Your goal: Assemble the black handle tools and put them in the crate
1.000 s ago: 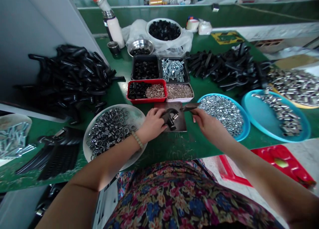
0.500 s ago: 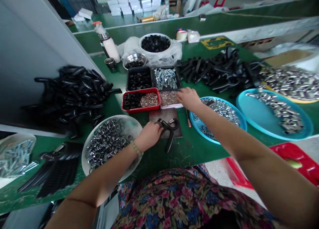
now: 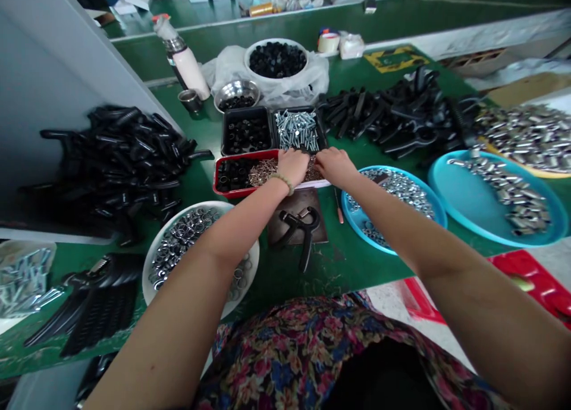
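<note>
Green workbench (image 3: pixel 357 261), left hand (image 3: pixel 292 166) on small pins (image 3: pixel 267 173) in a red tray (image 3: pixel 236 191), right hand (image 3: pixel 334 166) just beside, both grips impossible to read.

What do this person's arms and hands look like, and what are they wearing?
No sleeves show on the left arm or right arm, and the left hand and right hand are gloveless. A pale beaded bracelet circles the left wrist; the right wrist is bare. The person wears a dark floral garment patterned in pink, blue and green.
</note>
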Action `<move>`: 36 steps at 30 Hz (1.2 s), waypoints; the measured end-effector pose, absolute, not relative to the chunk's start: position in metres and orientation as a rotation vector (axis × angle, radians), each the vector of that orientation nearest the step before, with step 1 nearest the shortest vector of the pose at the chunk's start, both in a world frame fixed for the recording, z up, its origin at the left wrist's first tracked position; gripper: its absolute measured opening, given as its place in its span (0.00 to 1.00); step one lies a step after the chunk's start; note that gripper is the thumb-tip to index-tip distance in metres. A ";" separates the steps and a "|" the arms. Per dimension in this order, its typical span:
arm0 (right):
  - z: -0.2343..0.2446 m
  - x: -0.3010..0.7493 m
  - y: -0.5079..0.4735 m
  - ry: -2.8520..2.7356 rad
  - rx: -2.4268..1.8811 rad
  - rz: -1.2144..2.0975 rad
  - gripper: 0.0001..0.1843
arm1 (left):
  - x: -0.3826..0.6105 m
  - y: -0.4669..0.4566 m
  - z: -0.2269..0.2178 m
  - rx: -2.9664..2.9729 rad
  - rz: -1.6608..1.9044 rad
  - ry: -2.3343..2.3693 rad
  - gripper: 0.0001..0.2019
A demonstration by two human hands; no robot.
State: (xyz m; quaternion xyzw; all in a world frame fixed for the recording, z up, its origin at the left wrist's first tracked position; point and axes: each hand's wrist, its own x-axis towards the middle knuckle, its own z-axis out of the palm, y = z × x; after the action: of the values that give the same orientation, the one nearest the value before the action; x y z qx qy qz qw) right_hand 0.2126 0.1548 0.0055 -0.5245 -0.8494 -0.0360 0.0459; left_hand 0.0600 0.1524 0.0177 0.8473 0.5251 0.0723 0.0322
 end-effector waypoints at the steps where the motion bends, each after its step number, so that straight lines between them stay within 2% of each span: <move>1: 0.005 0.214 0.155 -2.573 -1.608 -0.086 0.11 | 0.060 0.153 0.017 2.594 0.258 1.620 0.11; 5: 0.012 0.218 0.139 -2.458 -1.567 0.032 0.11 | 0.056 0.152 0.029 2.450 0.415 1.670 0.12; 10: 0.014 0.218 0.069 -2.197 -1.356 0.571 0.08 | 0.030 0.104 0.043 2.169 0.685 1.449 0.11; 13: 0.002 0.212 0.037 -2.126 -1.374 0.708 0.07 | 0.008 0.053 0.029 2.000 0.673 1.298 0.08; 16: -0.012 0.204 0.031 -2.169 -1.367 0.637 0.10 | -0.005 0.018 0.006 1.946 0.602 1.405 0.09; 21: -0.020 0.197 0.037 -2.293 -1.320 0.504 0.12 | -0.006 0.002 -0.017 2.116 0.718 1.430 0.10; 31: -0.016 0.192 0.020 -2.678 -1.270 0.069 0.15 | -0.004 -0.007 -0.017 2.534 0.463 1.475 0.13; 36: -0.015 0.192 0.023 -2.706 -1.242 0.087 0.21 | -0.004 -0.009 -0.012 2.548 0.372 1.524 0.15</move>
State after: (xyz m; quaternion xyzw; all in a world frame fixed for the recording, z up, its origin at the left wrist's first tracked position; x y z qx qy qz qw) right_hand 0.1922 0.0227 -0.0148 -0.4155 -0.9055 0.0292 0.0812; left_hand -0.0042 -0.0086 -0.0121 0.8492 0.5078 0.1238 0.0747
